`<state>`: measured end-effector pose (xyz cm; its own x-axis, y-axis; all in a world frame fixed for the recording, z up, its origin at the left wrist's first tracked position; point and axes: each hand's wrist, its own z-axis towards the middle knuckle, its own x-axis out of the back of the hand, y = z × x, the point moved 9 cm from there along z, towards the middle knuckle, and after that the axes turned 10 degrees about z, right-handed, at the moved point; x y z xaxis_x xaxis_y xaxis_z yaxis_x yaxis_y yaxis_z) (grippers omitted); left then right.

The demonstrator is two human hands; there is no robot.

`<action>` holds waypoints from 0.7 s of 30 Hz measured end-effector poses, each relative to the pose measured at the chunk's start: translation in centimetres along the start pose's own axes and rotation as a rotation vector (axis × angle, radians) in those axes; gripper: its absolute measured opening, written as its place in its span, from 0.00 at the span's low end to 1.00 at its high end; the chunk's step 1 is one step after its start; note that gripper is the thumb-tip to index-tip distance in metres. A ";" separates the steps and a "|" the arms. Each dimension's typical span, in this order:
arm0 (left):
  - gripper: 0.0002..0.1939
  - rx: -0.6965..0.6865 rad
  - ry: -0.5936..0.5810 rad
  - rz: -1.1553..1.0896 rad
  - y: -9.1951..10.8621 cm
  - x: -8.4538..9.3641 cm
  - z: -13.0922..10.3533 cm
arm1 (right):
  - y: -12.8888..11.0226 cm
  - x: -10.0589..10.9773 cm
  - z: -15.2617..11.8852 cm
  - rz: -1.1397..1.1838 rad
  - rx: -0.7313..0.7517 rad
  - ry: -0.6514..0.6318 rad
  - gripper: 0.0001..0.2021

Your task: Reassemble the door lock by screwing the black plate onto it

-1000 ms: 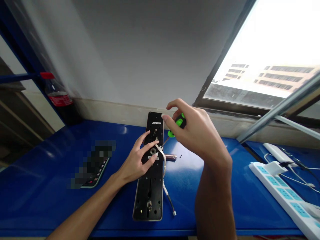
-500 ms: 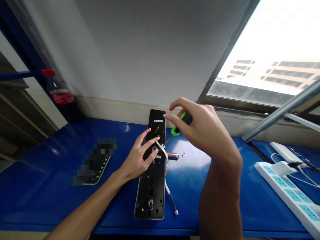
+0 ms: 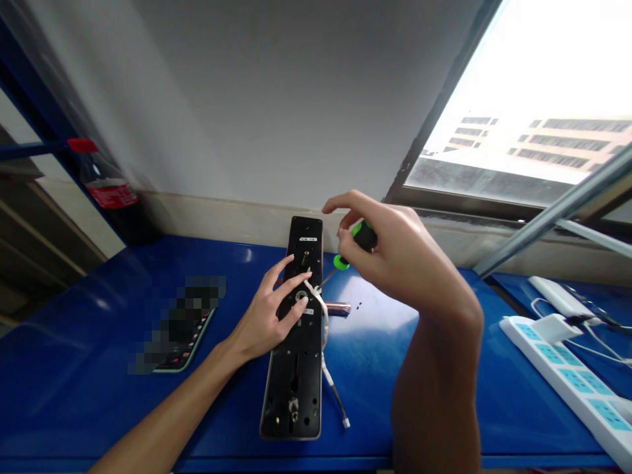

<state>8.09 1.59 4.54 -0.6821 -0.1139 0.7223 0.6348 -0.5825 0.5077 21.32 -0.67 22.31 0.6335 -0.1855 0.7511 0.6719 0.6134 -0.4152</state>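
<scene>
A long black lock panel [image 3: 293, 355] lies on the blue table with its back side up. Across its middle rests my left hand [image 3: 274, 303], fingers spread and the fingertips near a white-wrapped cable [image 3: 323, 316]. The cable runs down the panel's right side to a small white connector [image 3: 346, 422]. My right hand [image 3: 390, 247] is closed around a green and black screwdriver [image 3: 364, 236]. The screwdriver's shaft slants down left toward the panel's right edge by the cable; I cannot tell exactly what its tip touches. A copper-coloured cylinder [image 3: 338, 309] sticks out from the panel's right side.
To the left lies a phone [image 3: 190, 342], partly blurred out. A cola bottle [image 3: 111, 194] stands at the back left by the wall. On the right are a white power strip [image 3: 557, 375] with plugs and cords, and a metal bar [image 3: 548, 224] below the window.
My right thumb, stretched out before, is now bent in against the screwdriver's handle. My left hand keeps its place on the panel. The whole view has shifted slightly.
</scene>
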 end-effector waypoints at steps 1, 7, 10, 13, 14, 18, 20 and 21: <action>0.22 0.000 -0.002 -0.001 0.0 0.0 0.0 | -0.2 0.0 0.0 -0.001 0.018 -0.009 0.17; 0.22 0.001 0.002 0.001 0.0 0.1 0.0 | 0.3 0.0 0.3 0.001 -0.038 0.045 0.09; 0.22 0.001 0.004 -0.009 -0.1 0.1 0.0 | 0.6 0.0 0.4 0.014 -0.031 0.041 0.10; 0.22 -0.001 0.001 -0.026 -0.2 0.0 -0.1 | 0.1 0.0 0.2 0.017 0.023 0.017 0.16; 0.22 -0.003 0.000 -0.032 -0.2 0.0 -0.1 | 0.0 0.0 0.2 0.011 0.033 0.014 0.19; 0.23 -0.002 0.002 -0.042 -0.2 0.0 -0.1 | 0.4 0.1 0.2 -0.006 -0.019 0.039 0.11; 0.23 -0.005 0.007 -0.039 -0.2 0.1 0.0 | 0.9 0.3 0.3 -0.005 -0.054 0.065 0.09; 0.22 -0.008 0.010 -0.038 -0.2 0.1 0.0 | 1.0 0.3 0.3 0.002 -0.058 0.067 0.09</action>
<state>7.91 1.74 4.52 -0.7095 -0.0992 0.6977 0.6053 -0.5928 0.5312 22.06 0.12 22.28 0.6583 -0.2364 0.7147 0.6902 0.5686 -0.4476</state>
